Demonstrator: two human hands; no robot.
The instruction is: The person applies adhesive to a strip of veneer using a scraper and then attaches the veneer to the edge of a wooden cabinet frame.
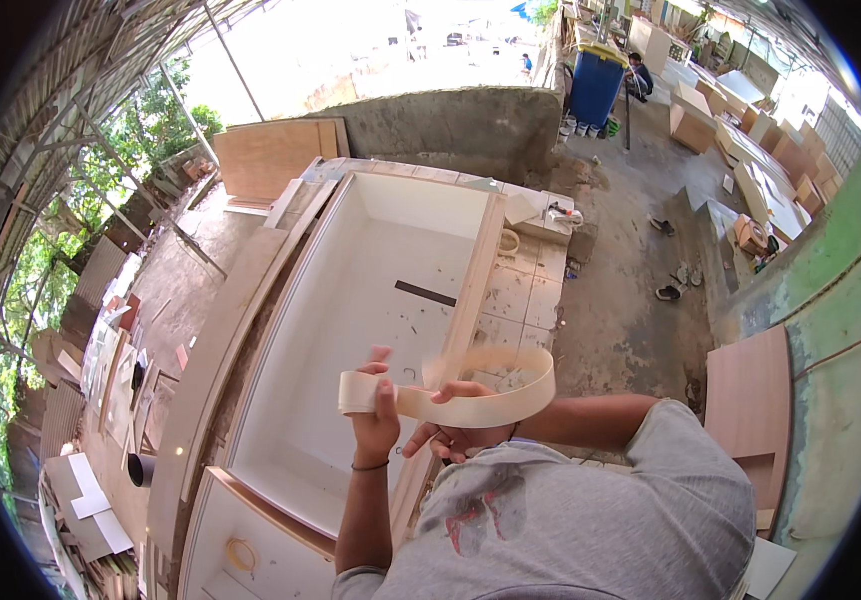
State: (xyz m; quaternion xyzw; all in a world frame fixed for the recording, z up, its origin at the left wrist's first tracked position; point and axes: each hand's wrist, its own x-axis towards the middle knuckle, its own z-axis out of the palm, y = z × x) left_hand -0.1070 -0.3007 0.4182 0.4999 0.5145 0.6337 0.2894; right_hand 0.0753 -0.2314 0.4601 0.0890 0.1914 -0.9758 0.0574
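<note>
A pale, wood-coloured strip of edge banding (525,405) is stretched between my hands and loops round at its right end. My left hand (377,415) is closed on its rolled left end, with the thumb in front. My right hand (458,432) holds the strip further right, its thumb along the band and some fingers reaching out below. Part of the loop behind is smeared by motion. Beneath my hands lies a large cabinet carcass (481,262) with a white inside and bare wooden edges. A dark flat strip (425,293) and small scraps lie in it.
One thin coil (241,556) lies in the cabinet's lower compartment, another coil (508,242) on the tiled ledge (516,300). Long boards (212,360) run along the left. Panels (280,160) lean on a low wall. A blue bin (595,90) and a crouching person (638,78) are far right.
</note>
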